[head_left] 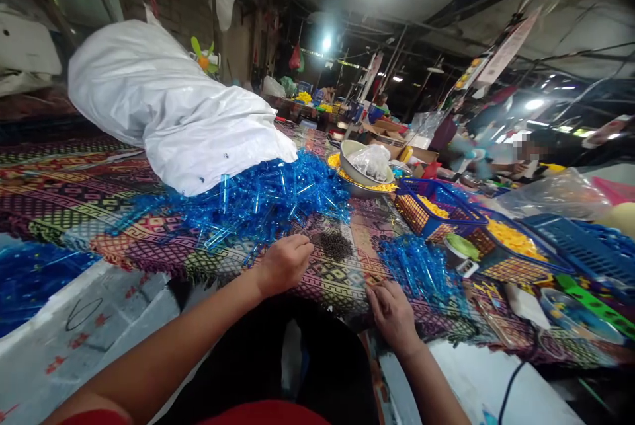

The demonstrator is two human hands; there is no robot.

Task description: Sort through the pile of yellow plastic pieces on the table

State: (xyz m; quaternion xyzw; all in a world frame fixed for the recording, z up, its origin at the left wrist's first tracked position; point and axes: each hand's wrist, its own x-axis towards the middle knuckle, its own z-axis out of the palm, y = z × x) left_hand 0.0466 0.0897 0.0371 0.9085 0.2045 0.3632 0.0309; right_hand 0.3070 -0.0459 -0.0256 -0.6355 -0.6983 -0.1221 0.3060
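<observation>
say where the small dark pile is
In the head view, the small dark pile lies just right of centre on the patterned cloth, beside the left hand, between the big blue heap and the smaller blue pile.

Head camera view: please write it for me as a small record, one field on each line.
Left hand: curled, beside small dark pieces; any held item unclear
Right hand: curled, at the near edge of the patterned cloth; any held item unclear
White sack: lying, one end over a large blue heap
Smaller blue heap: beyond the right hand, toward picture right
Blue baskets: holding yellow pieces
</observation>
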